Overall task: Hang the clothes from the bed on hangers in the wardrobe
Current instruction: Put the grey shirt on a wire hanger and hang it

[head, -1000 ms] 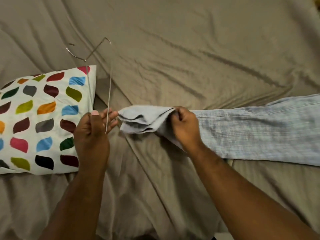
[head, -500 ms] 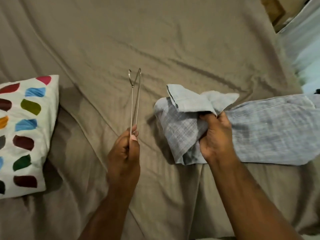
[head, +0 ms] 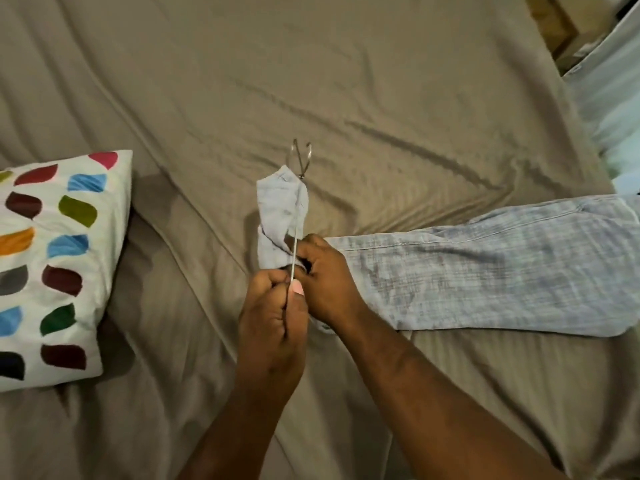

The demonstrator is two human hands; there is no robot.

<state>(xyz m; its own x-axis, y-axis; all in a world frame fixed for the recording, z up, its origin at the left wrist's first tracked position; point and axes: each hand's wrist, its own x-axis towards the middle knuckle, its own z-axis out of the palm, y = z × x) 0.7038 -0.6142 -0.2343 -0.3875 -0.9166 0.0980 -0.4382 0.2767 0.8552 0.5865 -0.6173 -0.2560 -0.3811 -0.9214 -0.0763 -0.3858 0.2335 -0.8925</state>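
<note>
Pale blue checked trousers (head: 485,271) lie on the bed (head: 346,81), right of the pillow (head: 52,265). Most of the cloth is flat on the brown sheet, well apart from the pillow. The end nearest the pillow is bunched and lifted, and it is draped against a wire hanger (head: 302,161). The hanger is seen edge-on between the pillow and the flat part of the trousers, with its hook pointing away from the person.

I judge the task to be at an early step. The trouser end looks partly fed over the hanger, but whether it passes right through the frame cannot be told from this angle. What remains is to pull the cloth through, even it out, lift it off the bed and carry it to the wardrobe, which is not in view. A strip of pale cloth (head: 616,98) at the frame edge farthest from the pillow is too cropped to name.

The left hand (head: 273,320) is on the pillow side. It is raised off the sheet and pinches the wire between thumb and curled fingers. The right hand (head: 325,275) is just beside it, touching or nearly so. Its fingers are curled round the bunched trouser end at the wire. Both forearms reach in from the bottom of the frame and meet at the hanger.
</note>
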